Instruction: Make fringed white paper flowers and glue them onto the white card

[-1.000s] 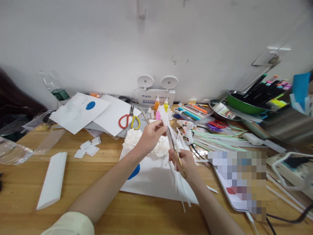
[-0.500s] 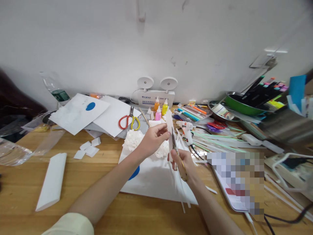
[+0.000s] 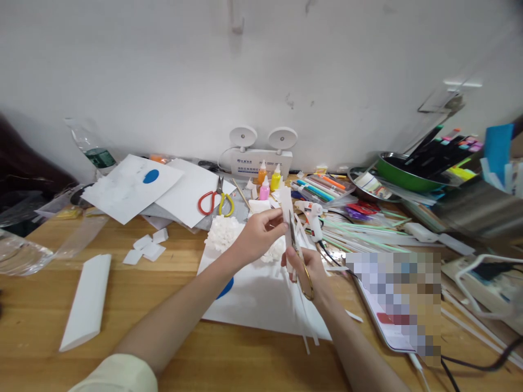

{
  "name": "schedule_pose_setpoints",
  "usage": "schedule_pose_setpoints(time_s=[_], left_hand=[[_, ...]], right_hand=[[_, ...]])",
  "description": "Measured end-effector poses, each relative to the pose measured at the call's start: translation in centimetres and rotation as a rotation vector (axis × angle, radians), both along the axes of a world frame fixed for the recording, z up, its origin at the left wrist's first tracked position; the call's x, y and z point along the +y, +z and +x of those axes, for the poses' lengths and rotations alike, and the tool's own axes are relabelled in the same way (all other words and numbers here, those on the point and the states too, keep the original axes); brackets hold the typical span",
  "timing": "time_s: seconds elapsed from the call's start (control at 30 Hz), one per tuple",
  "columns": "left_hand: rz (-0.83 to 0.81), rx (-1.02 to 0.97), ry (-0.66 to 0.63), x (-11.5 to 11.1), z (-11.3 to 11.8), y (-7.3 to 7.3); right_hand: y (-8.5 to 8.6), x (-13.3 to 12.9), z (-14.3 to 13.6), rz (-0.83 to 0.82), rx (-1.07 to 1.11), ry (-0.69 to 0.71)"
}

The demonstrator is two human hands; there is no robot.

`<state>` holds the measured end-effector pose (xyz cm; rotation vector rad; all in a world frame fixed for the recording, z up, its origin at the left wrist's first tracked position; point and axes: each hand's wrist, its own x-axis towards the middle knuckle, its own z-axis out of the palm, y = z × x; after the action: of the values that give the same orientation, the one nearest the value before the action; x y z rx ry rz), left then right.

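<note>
My left hand (image 3: 261, 234) is closed on a white paper strip (image 3: 286, 204), held upright above the table. In my right hand (image 3: 307, 272) are gold-handled scissors (image 3: 309, 283), their blades pointing up along the strip. Thin cut strips (image 3: 304, 321) dangle below the right hand. Beneath both hands lies a white sheet (image 3: 253, 310) with a blue patch (image 3: 224, 288), partly covered by my left forearm. Clumps of crumpled white pieces (image 3: 223, 231) rest on its far part.
Red-and-yellow-handled scissors (image 3: 216, 198) lie on papers behind. Small paint bottles (image 3: 265, 188) stand at the back, a glue gun (image 3: 312, 218) to their right. A phone or tablet (image 3: 379, 321) lies on the right, and a folded white paper (image 3: 87, 302) on the left.
The strip and scissors have shifted very slightly to the right, and the strip's upper end sits a little lower. Both hands keep their hold.
</note>
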<state>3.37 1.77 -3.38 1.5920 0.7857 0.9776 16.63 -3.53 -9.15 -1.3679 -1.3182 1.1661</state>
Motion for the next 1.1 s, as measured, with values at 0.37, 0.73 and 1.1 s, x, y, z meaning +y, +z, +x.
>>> schedule_pose_setpoints(time_s=[0.37,0.73,1.1], left_hand=[[-0.007,0.011,0.029,-0.08,0.03,0.35],[-0.017,-0.096,0.123,0.52,-0.09,0.11],[-0.011,-0.073,0.129,0.33,-0.20,0.57]], right_hand=[[0.09,-0.03,0.08,0.055,-0.093,-0.042],[0.18,-0.13,0.02,0.006,-0.107,-0.036],[-0.26,0.03,-0.01,-0.026,-0.071,-0.052]])
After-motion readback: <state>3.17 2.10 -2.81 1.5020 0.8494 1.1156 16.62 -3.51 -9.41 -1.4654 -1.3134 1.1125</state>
